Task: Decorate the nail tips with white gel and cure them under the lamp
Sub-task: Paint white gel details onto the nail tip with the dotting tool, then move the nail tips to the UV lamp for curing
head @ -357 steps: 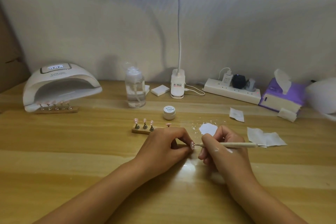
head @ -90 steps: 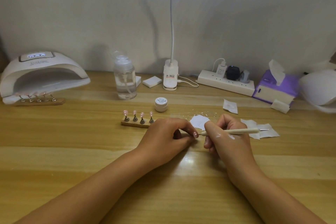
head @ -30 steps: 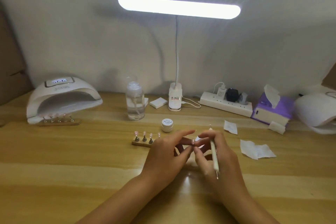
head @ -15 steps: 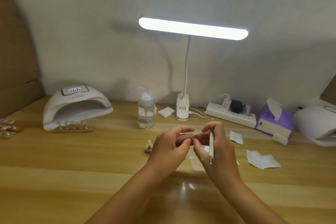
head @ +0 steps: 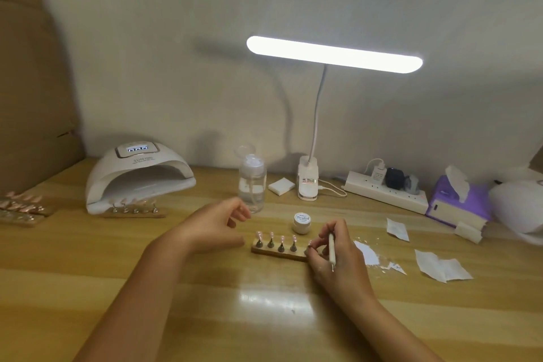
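Note:
A small wooden holder [head: 279, 253] lies mid-table with several pink nail tips [head: 271, 236] upright on metal stands. My right hand [head: 338, 256] grips a slim white dotting tool [head: 332, 250] and its fingertips touch a nail tip stand at the holder's right end. My left hand [head: 217, 223] hovers just left of the holder, fingers loosely curled, holding nothing. The white gel jar [head: 301, 222] stands closed behind the holder. A white curing lamp [head: 138, 176] sits at the back left, with a second holder of nail tips [head: 135, 211] at its mouth.
A clear pump bottle [head: 252, 185], a lit desk lamp [head: 332, 53], a white pad [head: 281, 186], a power strip [head: 388, 194] and a purple tissue box [head: 455, 203] line the back. Paper scraps [head: 440, 267] lie right. Trays of nail tips [head: 20, 209] sit far left.
Both hands held a nail tip raised between them; now my right hand has come down to the holder's right end, and my left hand has let go and drawn away to the left.

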### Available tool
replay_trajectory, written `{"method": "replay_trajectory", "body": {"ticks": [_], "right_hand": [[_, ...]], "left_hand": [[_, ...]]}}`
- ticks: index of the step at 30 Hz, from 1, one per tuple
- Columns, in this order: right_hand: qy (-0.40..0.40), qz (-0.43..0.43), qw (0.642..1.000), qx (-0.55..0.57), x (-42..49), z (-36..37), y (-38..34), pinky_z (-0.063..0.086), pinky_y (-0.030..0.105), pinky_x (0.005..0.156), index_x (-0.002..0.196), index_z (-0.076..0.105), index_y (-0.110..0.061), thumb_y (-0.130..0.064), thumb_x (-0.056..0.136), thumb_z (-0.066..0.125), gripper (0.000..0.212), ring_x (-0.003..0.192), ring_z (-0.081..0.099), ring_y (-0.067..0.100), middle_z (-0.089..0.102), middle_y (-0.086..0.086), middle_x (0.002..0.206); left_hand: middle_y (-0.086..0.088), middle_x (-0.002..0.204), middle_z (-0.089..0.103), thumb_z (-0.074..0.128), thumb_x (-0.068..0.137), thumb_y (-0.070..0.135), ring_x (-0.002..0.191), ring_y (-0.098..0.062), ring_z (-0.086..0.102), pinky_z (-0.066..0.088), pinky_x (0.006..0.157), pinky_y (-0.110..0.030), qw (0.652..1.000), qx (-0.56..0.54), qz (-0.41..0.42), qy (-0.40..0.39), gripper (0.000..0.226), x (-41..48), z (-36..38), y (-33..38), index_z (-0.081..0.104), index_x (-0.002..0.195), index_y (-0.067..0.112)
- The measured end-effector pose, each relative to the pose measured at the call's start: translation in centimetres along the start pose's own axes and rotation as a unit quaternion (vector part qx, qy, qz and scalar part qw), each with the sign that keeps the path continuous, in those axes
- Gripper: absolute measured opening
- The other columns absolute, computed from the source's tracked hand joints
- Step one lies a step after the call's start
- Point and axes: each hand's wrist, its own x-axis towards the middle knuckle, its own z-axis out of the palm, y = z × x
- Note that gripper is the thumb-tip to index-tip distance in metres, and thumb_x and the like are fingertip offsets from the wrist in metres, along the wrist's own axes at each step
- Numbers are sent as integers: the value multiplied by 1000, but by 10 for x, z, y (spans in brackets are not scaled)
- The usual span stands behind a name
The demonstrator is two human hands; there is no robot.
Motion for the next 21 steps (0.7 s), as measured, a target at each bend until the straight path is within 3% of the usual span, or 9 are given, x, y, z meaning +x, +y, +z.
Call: {"method": "replay_trajectory", "body": {"ticks": [4, 8, 12, 17, 21], "right_hand": [[-8, -14, 999, -32, 0, -2, 4, 49, 44, 85, 92, 39, -29, -14, 86, 73, 38, 88, 61, 14, 64, -16, 87], [-37, -45, 992, -114, -2, -5, 9, 38, 36, 88, 98, 36, -33, -34, 84, 73, 40, 98, 55, 10, 61, -20, 99], [-24, -76, 991, -111, -1, -9, 7, 34, 35, 85, 99, 39, -29, -27, 88, 70, 33, 98, 56, 12, 61, -22, 93], [-2, -142, 984, -106, -15, -30, 5, 42, 31, 80, 104, 42, -29, -27, 85, 75, 38, 92, 54, 7, 58, -23, 97], [95, -85, 989, -78, -35, -86, 29, 53, 20, 66, 100, 36, -38, -26, 80, 83, 53, 86, 64, 2, 64, -17, 95]], "left_hand": [[15, 111, 61, 76, 79, 13, 101, 1, 57, 48, 84, -18, 998, -52, -16, -39, 41, 8, 23, -12, 56, 106, 36], [19, 104, 60, 77, 78, 17, 94, 1, 56, 45, 74, -15, 998, -62, -8, -5, 43, 12, 38, -16, 55, 106, 40], [16, 99, 61, 77, 78, 16, 85, -1, 56, 47, 74, -13, 997, -69, 7, 21, 41, 11, 42, -15, 58, 109, 34], [3, 106, 65, 76, 80, 4, 93, -12, 62, 52, 81, -19, 982, -187, 22, 20, 43, 6, 40, -5, 59, 114, 24], [8, 111, 67, 74, 84, 7, 100, -15, 64, 54, 71, -18, 974, -221, 26, 51, 36, 6, 48, 7, 61, 113, 24]]}}
